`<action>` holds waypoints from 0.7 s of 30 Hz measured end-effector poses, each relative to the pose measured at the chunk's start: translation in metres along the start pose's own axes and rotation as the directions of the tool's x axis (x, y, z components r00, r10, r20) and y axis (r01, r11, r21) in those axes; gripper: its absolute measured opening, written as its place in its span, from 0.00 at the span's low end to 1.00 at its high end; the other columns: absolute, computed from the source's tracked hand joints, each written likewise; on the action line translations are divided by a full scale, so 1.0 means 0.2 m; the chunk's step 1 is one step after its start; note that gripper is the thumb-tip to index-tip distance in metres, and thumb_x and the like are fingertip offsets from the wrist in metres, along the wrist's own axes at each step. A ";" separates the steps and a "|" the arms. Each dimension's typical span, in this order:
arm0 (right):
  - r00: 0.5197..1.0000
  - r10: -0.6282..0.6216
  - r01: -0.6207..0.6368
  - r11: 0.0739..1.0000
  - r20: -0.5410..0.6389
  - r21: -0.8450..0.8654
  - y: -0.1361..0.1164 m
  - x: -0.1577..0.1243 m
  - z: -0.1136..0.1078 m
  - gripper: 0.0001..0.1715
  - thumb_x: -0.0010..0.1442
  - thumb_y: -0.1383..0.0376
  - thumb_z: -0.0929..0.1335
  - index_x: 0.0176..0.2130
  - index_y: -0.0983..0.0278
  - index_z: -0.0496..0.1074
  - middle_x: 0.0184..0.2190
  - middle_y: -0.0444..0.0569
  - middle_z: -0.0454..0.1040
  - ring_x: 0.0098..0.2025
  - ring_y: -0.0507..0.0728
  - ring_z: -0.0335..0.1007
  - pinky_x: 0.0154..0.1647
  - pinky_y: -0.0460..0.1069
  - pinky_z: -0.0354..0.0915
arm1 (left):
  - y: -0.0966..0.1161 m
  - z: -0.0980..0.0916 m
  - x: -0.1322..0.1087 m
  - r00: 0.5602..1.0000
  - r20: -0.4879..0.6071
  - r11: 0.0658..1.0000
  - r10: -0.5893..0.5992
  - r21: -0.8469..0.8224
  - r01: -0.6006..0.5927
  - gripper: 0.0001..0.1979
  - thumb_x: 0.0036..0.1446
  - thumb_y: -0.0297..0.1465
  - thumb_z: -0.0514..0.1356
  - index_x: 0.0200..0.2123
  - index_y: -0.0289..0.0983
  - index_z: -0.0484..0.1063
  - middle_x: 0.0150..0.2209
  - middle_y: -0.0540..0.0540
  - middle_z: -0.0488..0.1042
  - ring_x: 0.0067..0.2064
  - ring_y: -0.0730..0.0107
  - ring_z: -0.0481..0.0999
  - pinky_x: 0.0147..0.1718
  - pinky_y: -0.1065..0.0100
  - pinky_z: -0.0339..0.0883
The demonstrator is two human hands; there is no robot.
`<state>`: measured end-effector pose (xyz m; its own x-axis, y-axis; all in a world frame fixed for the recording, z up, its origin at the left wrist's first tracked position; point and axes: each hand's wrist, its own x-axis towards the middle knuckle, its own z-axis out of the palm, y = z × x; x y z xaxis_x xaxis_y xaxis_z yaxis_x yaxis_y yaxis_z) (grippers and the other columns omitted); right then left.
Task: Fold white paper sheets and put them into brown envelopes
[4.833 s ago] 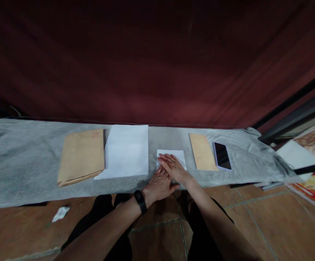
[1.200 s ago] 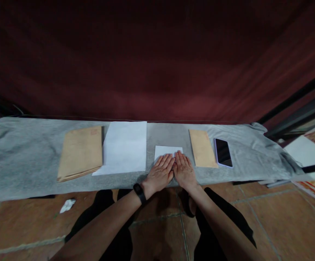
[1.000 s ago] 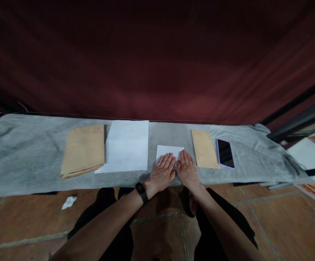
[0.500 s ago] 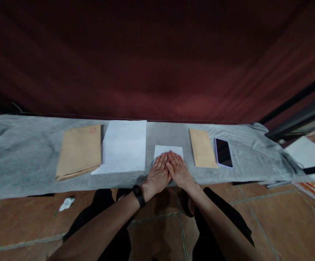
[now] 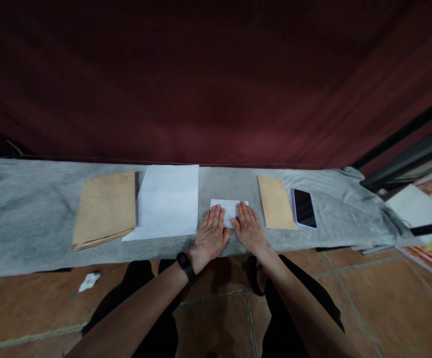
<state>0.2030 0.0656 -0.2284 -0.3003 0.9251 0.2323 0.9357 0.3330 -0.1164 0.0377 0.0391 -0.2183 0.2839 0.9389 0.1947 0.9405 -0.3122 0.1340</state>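
Note:
A small white folded paper (image 5: 229,209) lies flat on the grey cloth, partly covered by both hands. My left hand (image 5: 212,231), with a black band on the wrist, rests palm down over the paper's left side, fingers stretched out. On its right side lies my right hand (image 5: 250,229), also palm down with fingers extended. A gap between the hands shows the middle of the paper. To the left is a stack of white sheets (image 5: 169,199). A single brown envelope (image 5: 277,203) lies just to the right of my right hand.
Several brown envelopes (image 5: 106,209) are piled at the left. A phone (image 5: 304,209) with a pale purple edge lies right of the single envelope. Grey cloth (image 5: 342,214) covers the narrow surface, backed by a dark red curtain (image 5: 216,99). Crumpled white paper (image 5: 89,282) is on the tiled floor.
My hands were together, overlapping on the paper's middle. Now they have slid apart to its left and right sides, uncovering the centre.

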 end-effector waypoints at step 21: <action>0.996 0.083 -0.085 0.996 -0.043 -0.040 0.03 -0.02 -0.01 0.37 0.71 0.55 0.56 0.67 0.79 0.54 0.67 0.68 0.56 0.69 0.67 0.52 0.66 0.60 0.53 | 0.03 -0.03 -0.01 0.992 -0.012 0.992 -0.124 0.030 0.124 0.30 0.66 0.32 0.44 0.67 0.20 0.52 0.69 0.29 0.51 0.71 0.54 0.47 0.68 0.52 0.44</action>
<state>0.2099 0.0644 -0.2279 -0.2129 0.9410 0.2630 0.9646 0.2453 -0.0966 0.0420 0.0354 -0.2117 0.1630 0.9685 0.1883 0.9737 -0.1887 0.1277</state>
